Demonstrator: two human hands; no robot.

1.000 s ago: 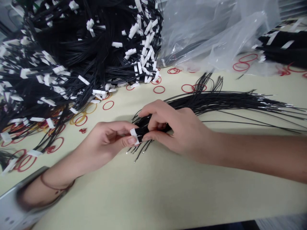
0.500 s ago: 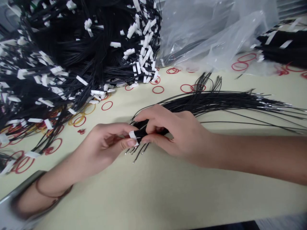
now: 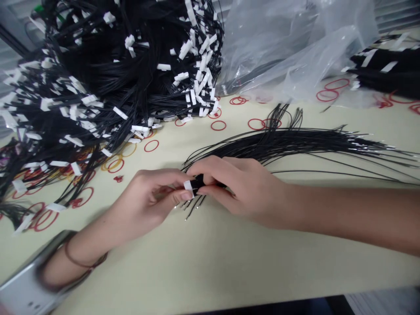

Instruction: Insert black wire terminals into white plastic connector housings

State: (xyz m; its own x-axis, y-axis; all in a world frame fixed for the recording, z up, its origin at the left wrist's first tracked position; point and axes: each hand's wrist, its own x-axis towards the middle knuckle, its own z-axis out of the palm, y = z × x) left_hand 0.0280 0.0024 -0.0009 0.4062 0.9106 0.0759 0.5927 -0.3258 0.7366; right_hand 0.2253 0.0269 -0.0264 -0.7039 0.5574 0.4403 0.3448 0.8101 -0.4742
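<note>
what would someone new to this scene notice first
Likely the big heap of black wires studded with white pieces, filling the upper left. Next, near the middle, the hands: the left hand pinches a white connector, and the right hand grips the dark wires just beside it. A crumpled clear plastic bag also stands out, right of the heap at the top.
</note>
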